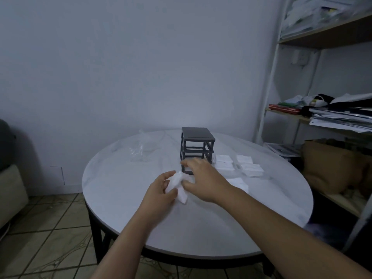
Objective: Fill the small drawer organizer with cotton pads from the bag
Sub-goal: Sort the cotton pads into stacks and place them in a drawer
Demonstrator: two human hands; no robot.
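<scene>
Several cotton pads (178, 186) sit bunched in my left hand (161, 191), fingers closed round them as a ready supply, while my right hand (203, 178) reaches loosely spread toward the drawer organizer (197, 147) just behind. Drawers (224, 162) of pads crowd the counter (120, 194) at right; the clear bag (142, 148) lies well apart.

Round white table (124, 198) beside cluttered shelves (332, 117).
</scene>
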